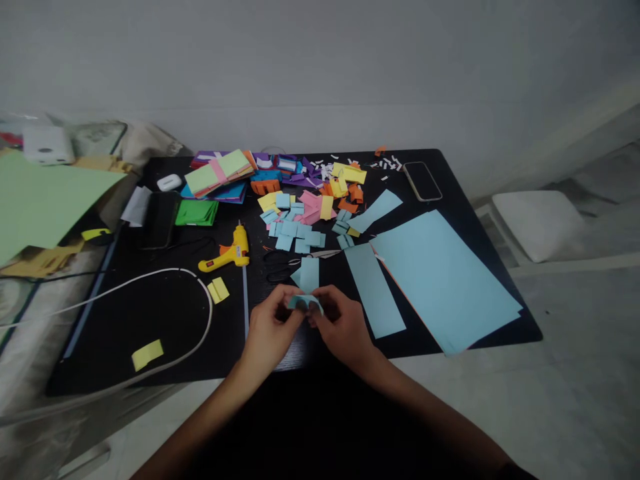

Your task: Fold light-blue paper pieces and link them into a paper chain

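Note:
My left hand (270, 328) and my right hand (343, 327) meet over the near edge of the black table (150, 320). Both pinch one small light blue paper piece (304, 303), which is bent between the fingertips. Just beyond it a light blue paper slip (309, 272) lies on the table. Black-handled scissors (287, 263) rest behind that slip. A pile of small light blue squares (293, 227) lies further back, mixed with pink, yellow and orange bits.
A yellow glue gun (230, 253) with a white cord (200, 300) lies to the left. Large light blue sheets (445, 273) and a strip (375, 290) cover the right side. A phone (423, 180) sits far right, coloured paper stacks (220, 173) at the back.

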The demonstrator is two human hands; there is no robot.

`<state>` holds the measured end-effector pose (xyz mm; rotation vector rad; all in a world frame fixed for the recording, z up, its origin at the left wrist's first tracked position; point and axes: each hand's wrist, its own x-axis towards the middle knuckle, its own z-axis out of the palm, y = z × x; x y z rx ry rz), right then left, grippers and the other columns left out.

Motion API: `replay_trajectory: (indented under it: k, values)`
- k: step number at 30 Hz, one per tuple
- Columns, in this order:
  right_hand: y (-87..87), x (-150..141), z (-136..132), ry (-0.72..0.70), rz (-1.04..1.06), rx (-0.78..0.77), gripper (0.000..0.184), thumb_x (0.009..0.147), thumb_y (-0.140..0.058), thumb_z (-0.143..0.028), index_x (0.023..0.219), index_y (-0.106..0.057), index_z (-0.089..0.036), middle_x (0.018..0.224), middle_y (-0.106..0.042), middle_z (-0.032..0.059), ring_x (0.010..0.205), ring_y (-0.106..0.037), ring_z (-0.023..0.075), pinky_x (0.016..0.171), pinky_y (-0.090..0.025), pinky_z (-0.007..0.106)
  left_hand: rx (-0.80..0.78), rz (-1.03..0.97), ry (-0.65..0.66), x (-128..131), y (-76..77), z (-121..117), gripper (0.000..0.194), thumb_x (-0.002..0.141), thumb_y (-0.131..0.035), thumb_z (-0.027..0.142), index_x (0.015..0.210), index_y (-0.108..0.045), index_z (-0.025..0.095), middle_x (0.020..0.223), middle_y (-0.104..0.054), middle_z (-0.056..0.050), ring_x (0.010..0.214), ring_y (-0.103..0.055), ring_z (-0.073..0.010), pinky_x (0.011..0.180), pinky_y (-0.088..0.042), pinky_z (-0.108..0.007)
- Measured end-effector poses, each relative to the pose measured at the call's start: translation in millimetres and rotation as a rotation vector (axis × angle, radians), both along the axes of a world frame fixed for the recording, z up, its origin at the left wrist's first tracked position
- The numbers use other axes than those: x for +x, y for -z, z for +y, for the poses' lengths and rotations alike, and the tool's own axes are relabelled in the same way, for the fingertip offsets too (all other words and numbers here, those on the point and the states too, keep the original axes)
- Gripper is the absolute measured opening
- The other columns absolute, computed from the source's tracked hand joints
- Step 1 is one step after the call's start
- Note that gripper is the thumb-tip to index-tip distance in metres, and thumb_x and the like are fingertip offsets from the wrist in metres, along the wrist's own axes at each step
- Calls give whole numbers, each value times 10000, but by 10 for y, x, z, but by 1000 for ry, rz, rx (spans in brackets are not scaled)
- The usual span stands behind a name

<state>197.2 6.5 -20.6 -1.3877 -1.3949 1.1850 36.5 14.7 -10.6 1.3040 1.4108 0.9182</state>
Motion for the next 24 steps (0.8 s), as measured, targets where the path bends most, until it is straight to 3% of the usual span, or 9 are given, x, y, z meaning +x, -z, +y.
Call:
replay_trajectory:
  k: [3,6,10,14,18,22,24]
  values:
    - [-13,-19,-16,31,-177,168,122,926,-633,-219,1027,-701,-212,842,-784,40,712,-747,191,686,-605,302,11,30,-1,16,6,-4,121,877,-665,307,950,-692,215,852,-740,3,734,-680,-155,648,-512,-229]
    - [8,-22,-40,22,-274,346,218,948,-583,-180,1125,-708,-194,1003,-815,91,881,-792,230,824,-641,350,31,72,-10,28,-11,-16,110,875,-662,290,950,-697,218,866,-739,4,758,-678,-157,674,-513,-234]
    - [77,-13,-67,-10,-351,438,363,960,-544,-153,1300,-671,-167,1186,-799,145,1076,-786,273,960,-639,427,44,126,-32,53,-60,-30,105,857,-674,283,933,-697,214,859,-738,3,727,-664,-152,654,-503,-234]
    - [92,-12,-36,-27,-323,354,357,983,-520,-167,1295,-694,-181,1185,-804,137,1087,-787,281,964,-635,429,75,171,-46,85,-75,-33,106,848,-665,261,937,-696,214,746,-678,27,657,-625,-134,615,-475,-221]
    - [43,-10,2,-34,-203,161,293,1011,-487,-185,1114,-760,-208,957,-833,84,838,-806,240,794,-642,359,93,208,-51,107,-59,-36,124,837,-667,244,954,-697,215,675,-613,53,607,-588,-117,590,-450,-208]
    - [34,-2,-18,-24,-183,145,354,966,-532,-170,1289,-675,-193,1059,-811,103,885,-784,243,826,-618,381,106,206,-60,106,-25,-53,127,836,-651,220,954,-699,214,701,-611,50,628,-588,-113,609,-450,-207]
    - [49,-3,-31,-2,-131,118,341,961,-524,-159,1265,-671,-208,972,-802,79,819,-768,227,783,-607,367,93,182,-66,97,-1,-55,132,837,-673,238,962,-704,212,698,-609,50,622,-578,-111,600,-440,-205]
